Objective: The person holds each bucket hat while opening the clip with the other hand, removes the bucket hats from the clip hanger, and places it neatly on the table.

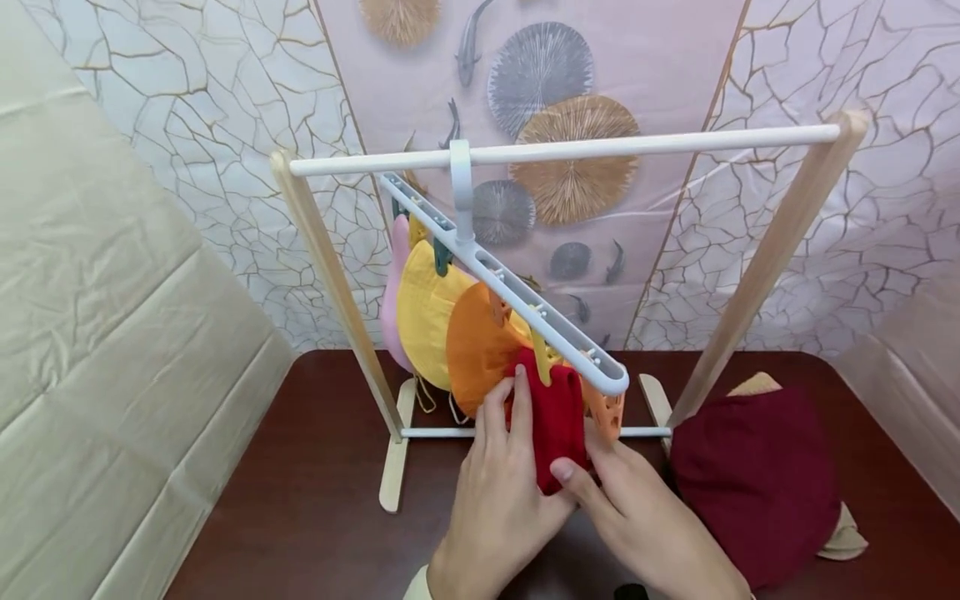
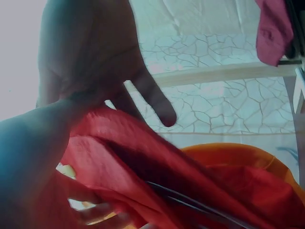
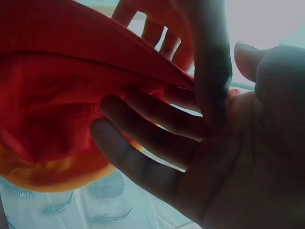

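A red folded cloth (image 1: 550,429) hangs from a pale blue clip hanger (image 1: 510,287), under a yellow clothespin (image 1: 541,358). An orange clothespin (image 1: 606,408) hangs at the hanger's near end. My left hand (image 1: 498,492) touches the red cloth's left side with straight fingers. At its lower right is my right hand (image 1: 645,508), its thumb over the front edge. In the right wrist view, that hand's fingers (image 3: 143,143) lie extended along the red fabric (image 3: 62,95), thumb apart. Behind it hang an orange cloth piece (image 1: 480,354), a yellow one (image 1: 423,308) and a pink one (image 1: 393,300).
The hanger hooks over the white top bar (image 1: 600,148) of a wooden rack (image 1: 765,250) on a dark brown table (image 1: 300,500). A dark red cloth (image 1: 757,483) lies at the right, with beige fabric (image 1: 843,537) beneath it. Green clothespins (image 1: 442,257) hold the farther pieces.
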The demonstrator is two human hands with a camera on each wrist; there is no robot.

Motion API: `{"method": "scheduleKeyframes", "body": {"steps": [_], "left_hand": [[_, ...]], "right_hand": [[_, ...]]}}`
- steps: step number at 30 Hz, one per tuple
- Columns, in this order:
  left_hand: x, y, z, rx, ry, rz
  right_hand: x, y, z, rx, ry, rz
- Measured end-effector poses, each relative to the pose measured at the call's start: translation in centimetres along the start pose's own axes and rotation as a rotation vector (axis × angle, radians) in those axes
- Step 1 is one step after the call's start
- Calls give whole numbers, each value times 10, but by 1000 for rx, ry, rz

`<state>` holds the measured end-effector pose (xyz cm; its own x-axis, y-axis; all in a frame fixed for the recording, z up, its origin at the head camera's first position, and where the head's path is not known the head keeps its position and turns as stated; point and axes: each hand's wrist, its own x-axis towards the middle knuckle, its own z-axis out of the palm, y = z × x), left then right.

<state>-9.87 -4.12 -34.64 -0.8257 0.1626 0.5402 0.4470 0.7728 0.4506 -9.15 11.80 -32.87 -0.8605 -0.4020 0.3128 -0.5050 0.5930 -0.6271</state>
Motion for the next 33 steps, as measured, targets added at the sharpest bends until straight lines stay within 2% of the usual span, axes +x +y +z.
{"method": "scheduleKeyframes", "body": {"steps": [6, 10, 14, 18, 21, 24, 27, 33], "left_hand": [[11, -4, -10, -122, -77, 51], [8, -8, -10, -191, -83, 54], [-2, -8, -5, -245, -55, 30], [-7, -4, 0, -251, 14, 20], [-9, -3, -2, -257, 73, 15], [-9, -3, -8, -299, 101, 10], [-7, -2, -13, -352, 86, 17], [-7, 0, -21, -489, 14, 39]], "right_hand": [[8, 4, -5, -8, -17, 4], [6, 6, -2, -24, 1, -33], [-3, 7, 4, 11, 36, -99], [-7, 8, 6, 21, 73, -141], [-6, 9, 5, 6, 71, -140], [-4, 9, 2, -1, 43, -122], [-2, 10, -1, -14, 51, -94], [8, 8, 0, 77, 188, -78]]}}
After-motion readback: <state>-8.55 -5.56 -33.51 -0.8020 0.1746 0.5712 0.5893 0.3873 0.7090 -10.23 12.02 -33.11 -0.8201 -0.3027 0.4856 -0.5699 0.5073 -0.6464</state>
